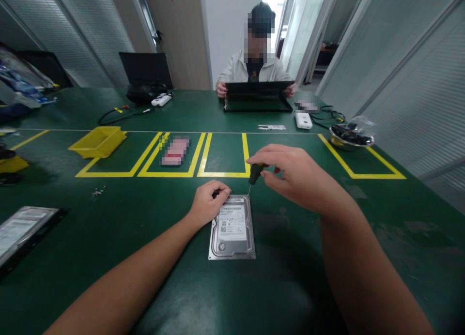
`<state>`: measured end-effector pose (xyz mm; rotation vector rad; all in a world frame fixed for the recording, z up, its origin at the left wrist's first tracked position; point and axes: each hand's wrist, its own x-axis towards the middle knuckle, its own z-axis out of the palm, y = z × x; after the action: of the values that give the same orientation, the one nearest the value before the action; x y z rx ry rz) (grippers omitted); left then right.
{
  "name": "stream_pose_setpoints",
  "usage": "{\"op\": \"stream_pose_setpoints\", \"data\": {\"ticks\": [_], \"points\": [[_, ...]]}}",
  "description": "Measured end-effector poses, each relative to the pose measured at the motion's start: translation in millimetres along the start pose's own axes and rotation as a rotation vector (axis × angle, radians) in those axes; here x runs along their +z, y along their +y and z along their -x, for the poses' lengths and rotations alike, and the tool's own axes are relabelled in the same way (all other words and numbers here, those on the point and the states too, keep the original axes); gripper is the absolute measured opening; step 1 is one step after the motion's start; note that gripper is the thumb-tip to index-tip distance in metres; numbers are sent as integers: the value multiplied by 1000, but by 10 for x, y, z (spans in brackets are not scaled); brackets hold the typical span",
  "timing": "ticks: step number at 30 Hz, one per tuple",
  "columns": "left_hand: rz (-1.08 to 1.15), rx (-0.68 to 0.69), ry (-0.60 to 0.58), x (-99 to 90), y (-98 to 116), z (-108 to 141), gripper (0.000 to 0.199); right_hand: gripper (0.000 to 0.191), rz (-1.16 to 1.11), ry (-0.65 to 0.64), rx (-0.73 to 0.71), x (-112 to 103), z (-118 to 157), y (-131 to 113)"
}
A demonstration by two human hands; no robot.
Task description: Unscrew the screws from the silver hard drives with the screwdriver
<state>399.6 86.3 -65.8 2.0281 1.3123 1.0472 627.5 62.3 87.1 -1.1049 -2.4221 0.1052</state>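
Note:
A silver hard drive (233, 226) lies label up on the green table in front of me. My left hand (210, 199) has its fingers curled over the drive's far left corner, gripping it there. Something small and dark shows between those fingers; I cannot make out what it is. Above the far right corner, my right hand (285, 173) is closed around the dark handle of a screwdriver (255, 174). The thin shaft points down, its tip at that corner of the drive. Whether a screw sits under the tip is too small to see.
Several tiny screws (98, 191) lie to the left, near another hard drive (27, 228). Beyond are a yellow bin (98, 141), yellow tape outlines and a bowl of dark parts (351, 134). Across the table a person (254, 71) holds a black frame (258, 97).

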Motion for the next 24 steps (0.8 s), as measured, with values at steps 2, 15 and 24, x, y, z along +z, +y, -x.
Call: {"op": "stream_pose_setpoints", "data": {"ticks": [2, 15, 24], "points": [[2, -1, 0, 3, -2, 0, 16, 38, -2, 5, -5, 4, -1, 3], [5, 5, -5, -2, -7, 5, 17, 33, 29, -1, 23, 6, 2, -3], [2, -11, -7, 2, 8, 2, 17, 30, 52, 5, 46, 23, -6, -6]]}}
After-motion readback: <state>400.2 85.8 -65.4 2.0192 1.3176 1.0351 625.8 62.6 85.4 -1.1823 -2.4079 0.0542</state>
